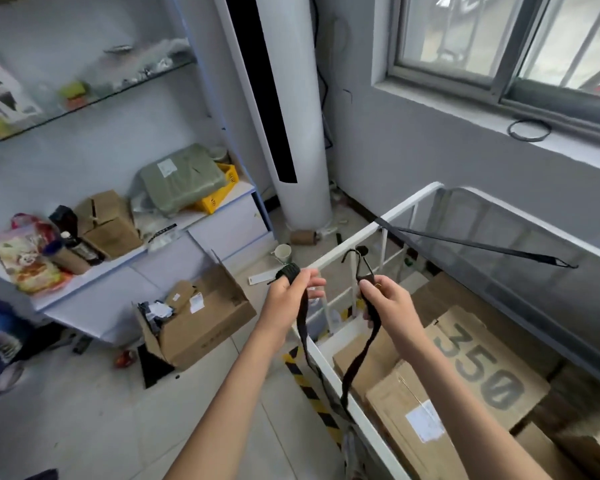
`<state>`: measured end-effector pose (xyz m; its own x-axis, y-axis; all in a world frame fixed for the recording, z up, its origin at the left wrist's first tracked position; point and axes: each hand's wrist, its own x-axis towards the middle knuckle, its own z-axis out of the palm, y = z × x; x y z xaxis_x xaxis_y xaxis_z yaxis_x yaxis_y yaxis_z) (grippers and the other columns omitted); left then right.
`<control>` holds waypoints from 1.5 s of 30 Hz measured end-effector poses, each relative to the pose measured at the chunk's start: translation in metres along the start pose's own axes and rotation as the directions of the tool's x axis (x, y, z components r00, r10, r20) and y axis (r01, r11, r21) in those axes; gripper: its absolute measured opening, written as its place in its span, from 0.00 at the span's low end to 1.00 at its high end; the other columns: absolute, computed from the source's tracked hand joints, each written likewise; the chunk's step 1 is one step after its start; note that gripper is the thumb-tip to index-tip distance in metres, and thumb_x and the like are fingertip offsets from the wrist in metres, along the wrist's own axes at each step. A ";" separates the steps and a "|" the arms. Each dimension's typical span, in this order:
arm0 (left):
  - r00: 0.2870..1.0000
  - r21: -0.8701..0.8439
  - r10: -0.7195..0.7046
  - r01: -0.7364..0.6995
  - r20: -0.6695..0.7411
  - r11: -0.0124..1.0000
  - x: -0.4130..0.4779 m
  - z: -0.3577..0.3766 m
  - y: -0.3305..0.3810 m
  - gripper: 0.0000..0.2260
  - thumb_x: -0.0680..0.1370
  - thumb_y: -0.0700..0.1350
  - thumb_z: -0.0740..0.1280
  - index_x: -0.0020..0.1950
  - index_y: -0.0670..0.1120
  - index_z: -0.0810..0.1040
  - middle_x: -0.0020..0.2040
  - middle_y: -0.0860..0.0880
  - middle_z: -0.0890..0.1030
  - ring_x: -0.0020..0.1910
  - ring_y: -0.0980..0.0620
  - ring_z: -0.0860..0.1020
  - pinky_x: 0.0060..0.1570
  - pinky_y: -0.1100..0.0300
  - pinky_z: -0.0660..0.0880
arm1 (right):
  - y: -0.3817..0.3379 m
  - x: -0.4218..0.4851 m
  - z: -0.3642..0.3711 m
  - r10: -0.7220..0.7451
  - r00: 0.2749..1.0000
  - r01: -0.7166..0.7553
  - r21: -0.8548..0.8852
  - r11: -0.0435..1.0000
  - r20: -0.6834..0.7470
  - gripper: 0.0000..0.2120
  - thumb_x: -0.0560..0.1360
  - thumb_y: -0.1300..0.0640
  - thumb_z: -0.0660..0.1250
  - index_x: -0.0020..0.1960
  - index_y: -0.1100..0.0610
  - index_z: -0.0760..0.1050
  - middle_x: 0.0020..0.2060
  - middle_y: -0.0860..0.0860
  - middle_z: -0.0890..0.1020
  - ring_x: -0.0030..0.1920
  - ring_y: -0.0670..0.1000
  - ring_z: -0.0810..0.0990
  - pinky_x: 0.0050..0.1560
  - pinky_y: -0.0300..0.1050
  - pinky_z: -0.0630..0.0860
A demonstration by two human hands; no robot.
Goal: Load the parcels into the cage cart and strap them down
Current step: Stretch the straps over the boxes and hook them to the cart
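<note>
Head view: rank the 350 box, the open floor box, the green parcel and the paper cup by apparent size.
1. The 350 box and the open floor box look about alike, so I won't rank one over the other.
2. The green parcel.
3. The paper cup, clearly smallest.

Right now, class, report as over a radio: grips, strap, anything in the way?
Left grip holds rolled end of black webbing strap; right grip pinches its hook end by white cart rail. Brown cardboard parcels loaded. Nothing blocking the rail.
</note>
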<state>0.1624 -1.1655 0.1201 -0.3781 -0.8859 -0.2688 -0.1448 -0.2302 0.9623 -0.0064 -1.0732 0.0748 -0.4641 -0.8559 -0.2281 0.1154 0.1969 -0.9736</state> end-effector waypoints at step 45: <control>0.786 -0.012 -0.608 0.613 0.107 0.790 0.147 0.080 -0.165 0.10 0.83 0.43 0.62 0.51 0.43 0.84 0.37 0.47 0.81 0.35 0.52 0.77 0.36 0.58 0.73 | 0.201 0.308 -0.016 0.522 0.851 -0.515 -0.104 0.851 0.057 0.11 0.84 0.52 0.61 0.46 0.57 0.74 0.34 0.50 0.76 0.25 0.46 0.65 0.24 0.38 0.64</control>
<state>0.0575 -1.2252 -0.0811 -0.3070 -0.5135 -0.8013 -0.3353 -0.7296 0.5961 -0.1400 -1.2902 -0.1911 -0.2850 -0.6528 -0.7019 0.2456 0.6581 -0.7117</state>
